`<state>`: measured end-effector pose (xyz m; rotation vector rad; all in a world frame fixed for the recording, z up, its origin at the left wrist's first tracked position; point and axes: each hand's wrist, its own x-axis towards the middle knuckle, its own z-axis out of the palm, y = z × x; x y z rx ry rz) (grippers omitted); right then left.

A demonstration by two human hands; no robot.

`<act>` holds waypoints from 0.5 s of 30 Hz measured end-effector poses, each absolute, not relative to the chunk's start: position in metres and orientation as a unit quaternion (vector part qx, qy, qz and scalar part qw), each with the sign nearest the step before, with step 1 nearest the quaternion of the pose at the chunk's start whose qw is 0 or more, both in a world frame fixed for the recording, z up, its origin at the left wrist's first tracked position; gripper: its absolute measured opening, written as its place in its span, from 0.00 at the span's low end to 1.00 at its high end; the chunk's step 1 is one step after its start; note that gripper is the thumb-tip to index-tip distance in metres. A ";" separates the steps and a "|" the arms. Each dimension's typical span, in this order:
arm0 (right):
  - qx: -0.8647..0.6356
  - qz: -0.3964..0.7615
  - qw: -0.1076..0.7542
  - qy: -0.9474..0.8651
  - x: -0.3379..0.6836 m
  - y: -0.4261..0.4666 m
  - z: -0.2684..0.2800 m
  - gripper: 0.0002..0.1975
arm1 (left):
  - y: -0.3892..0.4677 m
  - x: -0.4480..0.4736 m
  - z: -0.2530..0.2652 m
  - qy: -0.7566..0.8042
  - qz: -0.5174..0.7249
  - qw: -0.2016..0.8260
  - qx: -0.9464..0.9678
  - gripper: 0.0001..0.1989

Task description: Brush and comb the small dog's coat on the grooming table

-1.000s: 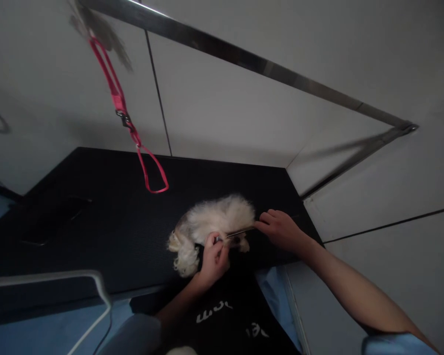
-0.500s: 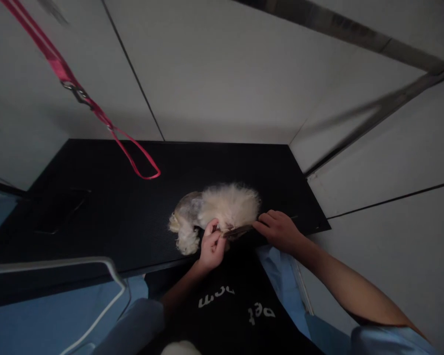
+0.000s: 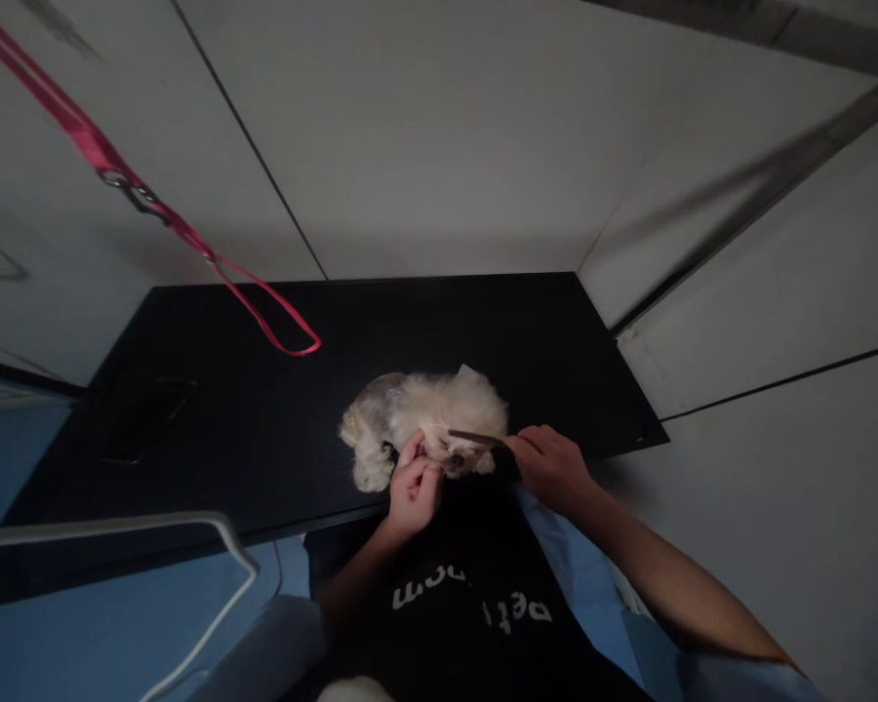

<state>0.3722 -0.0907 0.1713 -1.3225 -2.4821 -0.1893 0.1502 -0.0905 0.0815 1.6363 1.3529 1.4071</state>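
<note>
A small cream-coloured dog (image 3: 402, 400) lies near the front edge of a black ribbed table (image 3: 439, 312), its back partly clipped short. Its head is turned toward me, fluffy around the face. My left hand (image 3: 414, 492) is closed with thumb and fingers pinched at the side of the dog's muzzle; exactly what they grip is partly hidden. In my right hand (image 3: 552, 468), closed around its end, is a thin dark grooming comb (image 3: 475, 438). The comb lies across the fur of the dog's face, pointing left.
A pink leash (image 3: 95, 146) with a metal clip hangs at the upper left, its loop over the table. A flat dark rectangular object (image 3: 150, 419) lies at the table's left. A white bent rail (image 3: 226, 536) crosses the lower left. Pale walls (image 3: 424, 146) stand behind and at right.
My right hand has raised the comb's tip from low beside the left fingers up onto the dog's face. The dog's face now shows more. The camera view has shifted slightly.
</note>
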 end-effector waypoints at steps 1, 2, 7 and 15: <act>-0.462 -0.050 0.147 -0.873 0.371 -0.092 0.171 0.09 | -0.091 0.149 0.082 0.511 0.522 0.295 0.615 0.21; -0.463 -0.035 0.129 -0.876 0.370 -0.093 0.172 0.08 | -0.092 0.148 0.082 0.515 0.517 0.298 0.615 0.21; -0.511 -0.025 0.101 -0.853 0.366 -0.095 0.183 0.07 | -0.096 0.145 0.084 0.526 0.506 0.314 0.607 0.21; -0.536 0.011 0.087 -0.840 0.355 -0.116 0.181 0.06 | -0.096 0.141 0.081 0.541 0.499 0.305 0.605 0.21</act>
